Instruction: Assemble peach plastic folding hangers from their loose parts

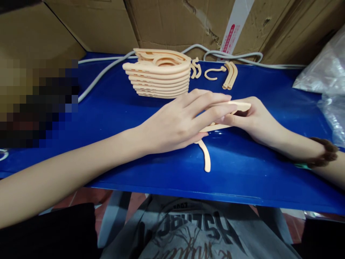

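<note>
A cream plastic folding hanger [243, 107] is between both hands, just above the blue tabletop, mostly covered by fingers. My left hand [183, 118] reaches across it from the left, fingers curled over its top and side. On the other end, my right hand [254, 113] grips it between thumb and fingers. A curved cream hanger arm [206, 158] sticks out below my left hand; whether it joins the held hanger is hidden. Behind my left hand stands a neat stack of folded cream hangers [161, 81].
Near the table's back lie a loose hook [211, 74], two curved arms [230, 76] and small curved pieces [196, 68]. A white cable [104, 73] runs along cardboard boxes [167, 27]. Clear plastic bags [323, 64] sit at right. The blue table's [242, 187] front edge is near my lap.
</note>
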The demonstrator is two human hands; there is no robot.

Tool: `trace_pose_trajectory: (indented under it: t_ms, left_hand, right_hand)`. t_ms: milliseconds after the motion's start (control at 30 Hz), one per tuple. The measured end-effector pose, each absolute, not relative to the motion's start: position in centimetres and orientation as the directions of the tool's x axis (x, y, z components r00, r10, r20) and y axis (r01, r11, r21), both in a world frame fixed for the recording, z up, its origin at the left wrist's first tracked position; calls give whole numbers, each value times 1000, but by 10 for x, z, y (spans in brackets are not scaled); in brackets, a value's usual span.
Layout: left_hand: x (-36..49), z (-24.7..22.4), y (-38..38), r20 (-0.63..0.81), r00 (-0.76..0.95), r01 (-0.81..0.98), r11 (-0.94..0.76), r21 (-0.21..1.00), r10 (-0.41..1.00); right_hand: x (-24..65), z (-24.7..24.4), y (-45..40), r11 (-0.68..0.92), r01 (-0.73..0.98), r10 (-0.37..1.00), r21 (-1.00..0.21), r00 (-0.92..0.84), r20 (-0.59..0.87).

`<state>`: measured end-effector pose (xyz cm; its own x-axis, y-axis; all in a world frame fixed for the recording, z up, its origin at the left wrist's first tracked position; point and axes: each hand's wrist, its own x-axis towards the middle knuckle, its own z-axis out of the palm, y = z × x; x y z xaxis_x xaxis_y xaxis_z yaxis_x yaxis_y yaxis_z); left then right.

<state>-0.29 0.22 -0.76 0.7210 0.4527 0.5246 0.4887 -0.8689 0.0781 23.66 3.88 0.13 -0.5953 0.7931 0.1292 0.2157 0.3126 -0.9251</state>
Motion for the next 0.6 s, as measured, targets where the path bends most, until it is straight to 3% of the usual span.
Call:
trace_pose_trajectory:
  t_ms: [333,600]
  left_hand:
    - [3,-3,-1,491,723,535,-844,47,486]
    - [-1,-3,-2,523,661,570,-813,117,539]
  right_hand:
    - [235,2,37,339,225,794,-914,-588,150]
    - [236,-1,39,306,170,777,-937,-613,143]
